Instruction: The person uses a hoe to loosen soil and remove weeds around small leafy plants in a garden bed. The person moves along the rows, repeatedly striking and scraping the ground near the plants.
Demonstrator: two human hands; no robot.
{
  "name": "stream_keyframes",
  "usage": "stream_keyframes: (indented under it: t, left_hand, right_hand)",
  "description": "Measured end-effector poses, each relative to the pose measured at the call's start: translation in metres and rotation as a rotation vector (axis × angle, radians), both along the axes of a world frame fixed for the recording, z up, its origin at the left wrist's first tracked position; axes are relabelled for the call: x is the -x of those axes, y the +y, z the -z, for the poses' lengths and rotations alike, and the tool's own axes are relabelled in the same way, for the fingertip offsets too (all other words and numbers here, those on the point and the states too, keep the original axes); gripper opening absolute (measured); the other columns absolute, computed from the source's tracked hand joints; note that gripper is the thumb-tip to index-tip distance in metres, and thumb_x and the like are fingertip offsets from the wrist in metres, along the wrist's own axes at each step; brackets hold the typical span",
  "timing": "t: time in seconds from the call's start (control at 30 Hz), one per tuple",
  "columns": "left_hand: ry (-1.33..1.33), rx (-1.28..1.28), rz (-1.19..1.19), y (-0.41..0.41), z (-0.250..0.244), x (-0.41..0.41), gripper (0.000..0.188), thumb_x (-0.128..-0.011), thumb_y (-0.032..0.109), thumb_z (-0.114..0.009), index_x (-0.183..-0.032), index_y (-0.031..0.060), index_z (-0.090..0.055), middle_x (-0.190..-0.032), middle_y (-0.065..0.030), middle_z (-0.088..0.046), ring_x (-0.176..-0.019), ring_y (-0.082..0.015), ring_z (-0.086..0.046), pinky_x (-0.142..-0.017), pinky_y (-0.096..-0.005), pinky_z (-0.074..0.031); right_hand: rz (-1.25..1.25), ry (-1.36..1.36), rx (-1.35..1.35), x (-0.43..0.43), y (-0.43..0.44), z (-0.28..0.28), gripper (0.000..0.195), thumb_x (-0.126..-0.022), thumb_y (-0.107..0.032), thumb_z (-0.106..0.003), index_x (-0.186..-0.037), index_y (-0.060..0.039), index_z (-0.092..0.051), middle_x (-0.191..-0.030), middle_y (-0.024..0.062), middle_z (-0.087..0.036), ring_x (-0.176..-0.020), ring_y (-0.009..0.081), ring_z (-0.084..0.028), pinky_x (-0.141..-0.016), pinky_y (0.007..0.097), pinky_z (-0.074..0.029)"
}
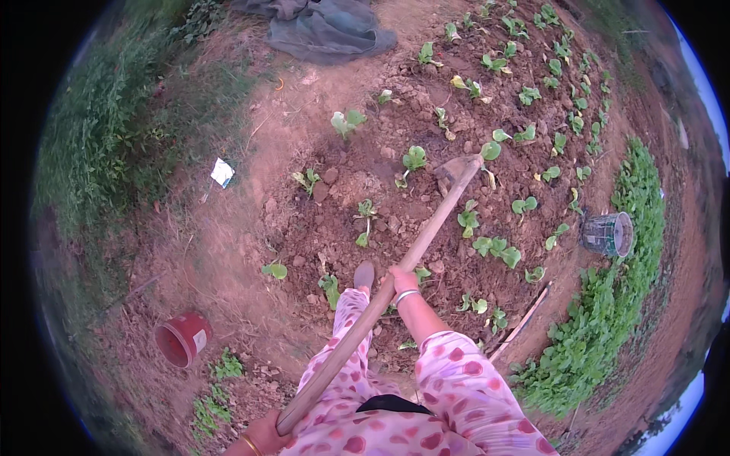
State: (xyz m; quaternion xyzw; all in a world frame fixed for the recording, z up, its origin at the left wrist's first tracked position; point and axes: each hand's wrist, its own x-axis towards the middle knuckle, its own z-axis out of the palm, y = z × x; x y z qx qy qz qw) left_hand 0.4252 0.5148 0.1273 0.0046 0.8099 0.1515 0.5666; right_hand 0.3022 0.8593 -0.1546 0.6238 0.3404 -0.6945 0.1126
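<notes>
A hoe with a long wooden handle (433,225) crosses in front of me, from my lower left to the upper right. My left hand (268,433), with a gold-coloured bangle at the wrist, is closed around the butt end of the handle. Further up the shaft my right hand (402,280) grips it, a pale bangle on that wrist. The metal hoe blade (454,169) lies at the soil among leafy seedlings; its lower edge is hard to make out. One seedling (414,158) stands left of the blade, and a round green leaf (490,150) shows beside the hoe's head.
Rows of seedlings (529,96) fill the tilled bed. A red bucket (183,340) lies tipped at left; a grey bucket (608,234) is at right by dense leafy greens (593,336). Dark netting (328,31) is heaped at the top. A wooden pole (522,322) lies at right.
</notes>
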Motion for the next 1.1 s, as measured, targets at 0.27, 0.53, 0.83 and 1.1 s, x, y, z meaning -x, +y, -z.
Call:
stream_keyframes:
  t: [0.27,0.53,0.83,1.1]
  left_hand:
    - [-0.143,0.052,0.124,-0.010,-0.046,0.055,0.053,-0.073,0.031,-0.060,-0.117,0.0063,-0.042,-0.103,-0.0228,-0.050,-0.095,-0.0355,-0.049,-0.081,-0.0414,-0.039]
    - [-0.013,0.008,-0.074,0.018,-0.021,0.070,0.042,-0.065,0.038,-0.063,-0.095,0.0113,-0.050,-0.071,-0.0152,-0.059,-0.064,-0.0336,-0.059,-0.058,-0.0396,-0.048]
    - [0.063,-0.080,-0.284,0.118,-0.018,0.111,0.049,-0.066,0.040,-0.064,-0.098,0.0067,-0.045,-0.071,-0.0197,-0.058,-0.066,-0.0359,-0.058,-0.059,-0.0416,-0.047]
    - [-0.441,0.163,-0.538,0.131,-0.079,0.075,0.056,-0.071,0.038,-0.061,-0.113,0.0046,-0.047,-0.103,-0.0232,-0.052,-0.093,-0.0341,-0.051,-0.075,-0.0410,-0.042]
  right_hand:
    - [-0.199,-0.192,-0.155,-0.041,-0.013,0.048,0.026,-0.072,-0.009,-0.058,-0.088,0.0074,-0.046,-0.068,0.0149,-0.054,-0.051,0.0270,-0.056,-0.044,0.0370,-0.047]
    - [-0.027,0.022,-0.037,0.079,0.033,-0.068,0.022,-0.071,-0.010,-0.057,-0.087,-0.0018,-0.044,-0.070,0.0111,-0.051,-0.056,0.0244,-0.054,-0.048,0.0395,-0.047]
    - [-0.260,0.205,-0.090,0.191,0.064,-0.085,0.020,-0.073,-0.011,-0.058,-0.084,-0.0027,-0.043,-0.066,0.0095,-0.050,-0.050,0.0209,-0.053,-0.043,0.0369,-0.048]
    - [-0.414,0.010,0.117,0.107,-0.013,-0.042,0.016,-0.071,-0.010,-0.059,-0.076,-0.0004,-0.048,-0.058,0.0088,-0.050,-0.045,0.0225,-0.052,-0.040,0.0378,-0.046]
